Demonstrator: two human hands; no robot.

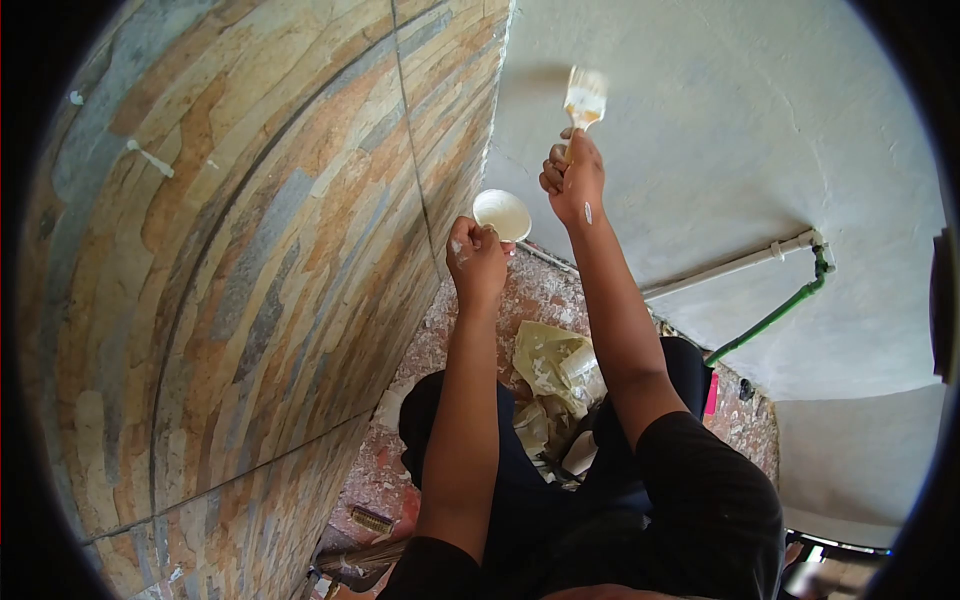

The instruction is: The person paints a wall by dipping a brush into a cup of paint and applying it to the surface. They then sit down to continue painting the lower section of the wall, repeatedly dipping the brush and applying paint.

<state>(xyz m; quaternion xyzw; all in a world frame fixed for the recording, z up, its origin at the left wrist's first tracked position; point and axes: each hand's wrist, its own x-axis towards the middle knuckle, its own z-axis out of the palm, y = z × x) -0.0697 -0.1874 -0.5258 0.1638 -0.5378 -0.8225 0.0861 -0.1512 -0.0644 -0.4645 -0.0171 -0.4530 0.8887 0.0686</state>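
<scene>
My right hand [577, 175] is closed around the handle of a paintbrush [585, 98], bristles up, held close to the pale plastered wall [700, 130]. White paint coats the bristles, and a white smear marks my right wrist. Lower and to the left, my left hand [478, 262] grips a small white cup [502, 214] by its near rim, its open top facing me. White paint shows inside the cup. Some white spots are on the left fingers too.
Stone-patterned tiles [250, 230] cover the left wall, with a few white splashes. A white pipe [735, 263] joins a green pipe [770, 320] on the right. Crumpled yellowish sheeting [550, 375] lies on the paint-spattered floor [460, 335], and a brush head [372, 519] lies lower left.
</scene>
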